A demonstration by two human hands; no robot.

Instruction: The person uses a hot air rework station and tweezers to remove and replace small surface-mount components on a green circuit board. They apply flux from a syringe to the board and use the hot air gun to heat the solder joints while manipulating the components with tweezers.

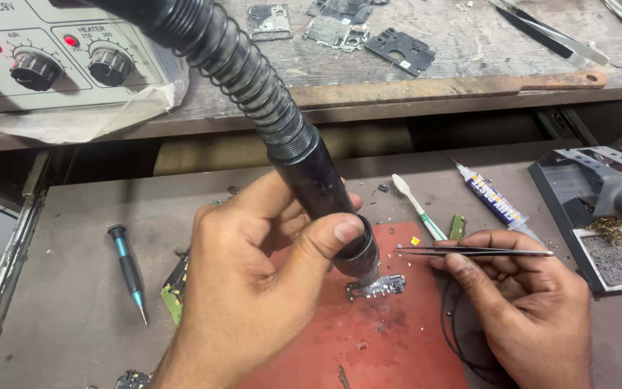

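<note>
One screwdriver (pixel 128 270) lies at the left of the counter (pixel 73 317). The left hand (pixel 253 288) is clenched around one hot-air wand (pixel 311 180), its nozzle just above one small circuit board (pixel 377 287) on the red mat (pixel 397 338). This looks like the heating step. The right hand (pixel 527 302) pinches one pair of tweezers (pixel 473 251), near the board. Lifting a part will likely call for a steady tip.
</note>
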